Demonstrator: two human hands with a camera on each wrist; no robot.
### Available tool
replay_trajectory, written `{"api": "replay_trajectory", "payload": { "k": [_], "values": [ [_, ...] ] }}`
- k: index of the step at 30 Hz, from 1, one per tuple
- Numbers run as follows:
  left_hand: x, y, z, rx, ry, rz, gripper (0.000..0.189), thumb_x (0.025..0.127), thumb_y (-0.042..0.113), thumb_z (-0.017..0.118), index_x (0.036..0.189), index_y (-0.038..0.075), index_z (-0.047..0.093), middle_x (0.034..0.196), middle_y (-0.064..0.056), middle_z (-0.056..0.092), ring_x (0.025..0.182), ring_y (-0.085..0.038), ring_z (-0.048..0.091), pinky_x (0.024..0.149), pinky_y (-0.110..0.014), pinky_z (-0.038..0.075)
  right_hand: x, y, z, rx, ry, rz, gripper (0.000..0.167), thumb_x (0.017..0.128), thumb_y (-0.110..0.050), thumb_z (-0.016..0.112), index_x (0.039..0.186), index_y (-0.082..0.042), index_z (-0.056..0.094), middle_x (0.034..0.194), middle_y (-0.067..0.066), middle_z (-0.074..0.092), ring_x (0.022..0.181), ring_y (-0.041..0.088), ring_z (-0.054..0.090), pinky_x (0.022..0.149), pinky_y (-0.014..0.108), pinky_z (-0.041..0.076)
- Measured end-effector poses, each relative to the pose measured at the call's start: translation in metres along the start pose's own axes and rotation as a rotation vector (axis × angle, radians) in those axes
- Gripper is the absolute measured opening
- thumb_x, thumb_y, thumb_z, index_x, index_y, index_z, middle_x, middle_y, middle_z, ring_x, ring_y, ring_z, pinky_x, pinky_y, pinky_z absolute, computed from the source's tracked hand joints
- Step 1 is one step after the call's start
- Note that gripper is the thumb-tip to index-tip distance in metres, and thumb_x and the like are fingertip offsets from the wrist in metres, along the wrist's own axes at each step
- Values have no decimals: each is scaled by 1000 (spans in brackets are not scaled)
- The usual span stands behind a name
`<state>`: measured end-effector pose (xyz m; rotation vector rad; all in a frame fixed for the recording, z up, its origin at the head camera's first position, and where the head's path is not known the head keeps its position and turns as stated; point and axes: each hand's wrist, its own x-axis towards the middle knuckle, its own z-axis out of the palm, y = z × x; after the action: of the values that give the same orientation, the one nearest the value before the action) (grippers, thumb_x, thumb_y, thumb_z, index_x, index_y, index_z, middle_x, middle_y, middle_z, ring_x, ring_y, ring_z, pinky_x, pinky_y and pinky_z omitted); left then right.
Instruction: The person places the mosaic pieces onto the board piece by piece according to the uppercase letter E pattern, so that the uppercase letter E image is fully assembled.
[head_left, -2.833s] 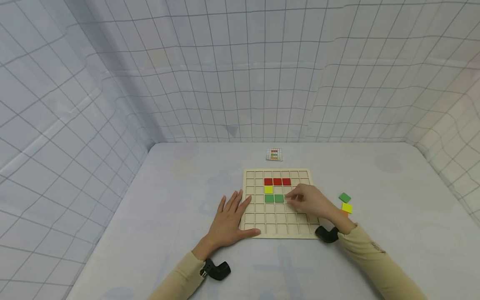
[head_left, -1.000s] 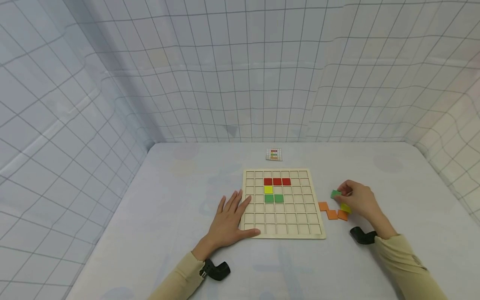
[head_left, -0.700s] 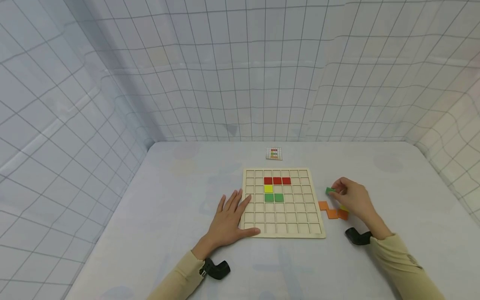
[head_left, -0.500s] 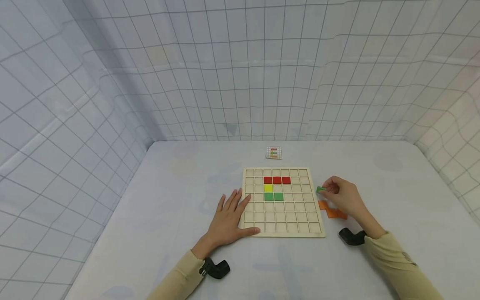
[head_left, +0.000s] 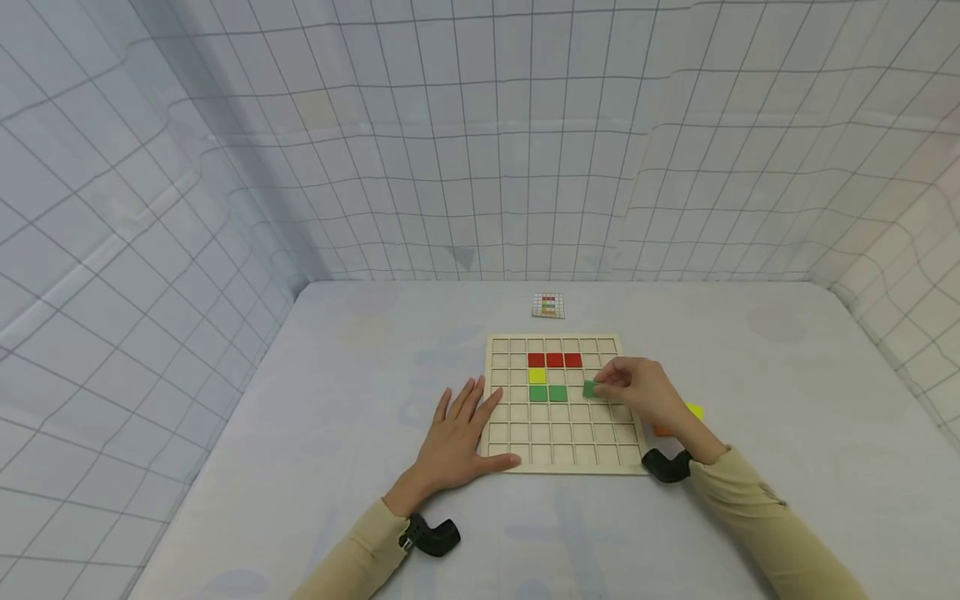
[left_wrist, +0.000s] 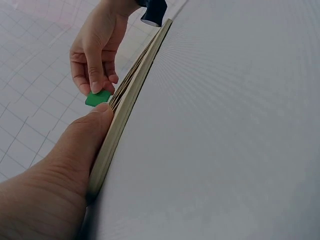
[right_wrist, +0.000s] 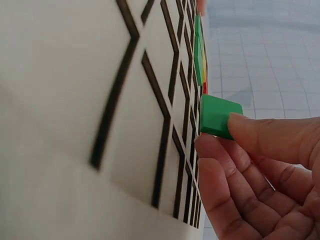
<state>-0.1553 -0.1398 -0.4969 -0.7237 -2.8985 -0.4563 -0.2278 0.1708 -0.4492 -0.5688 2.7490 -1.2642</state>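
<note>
My right hand (head_left: 637,392) pinches a green square tile (right_wrist: 219,116) between thumb and fingers, over the right part of a pale wooden grid board (head_left: 562,458). In the head view this held tile (head_left: 591,389) is to the right of two green tiles (head_left: 547,393) lying in the grid. Above those lie a yellow tile (head_left: 537,376) and a row of three red tiles (head_left: 554,360). My left hand (head_left: 453,446) rests with spread, straight fingers on the board's left edge. The left wrist view shows its thumb (left_wrist: 75,145) at the board's edge.
A small pattern card (head_left: 548,306) with coloured squares lies behind the board. To the right of the board, a yellow tile (head_left: 695,411) and an orange tile (head_left: 663,431) show, partly hidden by the right forearm. Grid-lined white curtains (head_left: 480,167) surround the table.
My right hand went from the board to the loose tiles at the right, took the green tile there and carried it left over the board. My left hand stayed put.
</note>
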Motion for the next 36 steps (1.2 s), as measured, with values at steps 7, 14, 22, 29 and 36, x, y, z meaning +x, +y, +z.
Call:
{"api": "replay_trajectory", "payload": {
  "k": [7,14,22,29,36],
  "values": [
    [0,0,0,2,1,-1,97,80,74,51,152,16,23,156,-15,16,143,-27,9,111,-51,3,8,-4,11,-34,-26,-28,4,83,-10,74,85,-8,71,79,-4,65,72,14,60,69,34,49],
    [0,0,1,14,-4,-7,97,80,74,51,152,16,23,156,-14,16,143,-27,9,111,-50,2,9,-8,16,-111,-37,-35,4,83,-12,73,85,-9,71,77,-6,64,70,13,57,65,32,46],
    [0,0,0,13,-5,-7,97,80,73,52,152,15,23,156,-15,15,143,-27,9,111,-51,3,9,-9,15,-174,-27,-17,4,83,-15,74,86,-12,75,77,-6,63,67,12,53,61,30,43],
    [0,0,0,8,-2,0,96,80,73,52,152,15,24,155,-15,16,143,-28,10,111,-51,3,8,-12,15,-180,-19,-7,5,83,-15,73,86,-11,76,77,-5,63,67,12,53,59,30,43],
    [0,0,1,15,-8,-6,97,80,74,50,153,15,23,156,-14,15,143,-27,8,111,-50,1,9,-13,16,-186,-10,-16,5,83,-14,74,84,-10,75,77,-5,63,67,13,52,59,29,43]
  ]
}}
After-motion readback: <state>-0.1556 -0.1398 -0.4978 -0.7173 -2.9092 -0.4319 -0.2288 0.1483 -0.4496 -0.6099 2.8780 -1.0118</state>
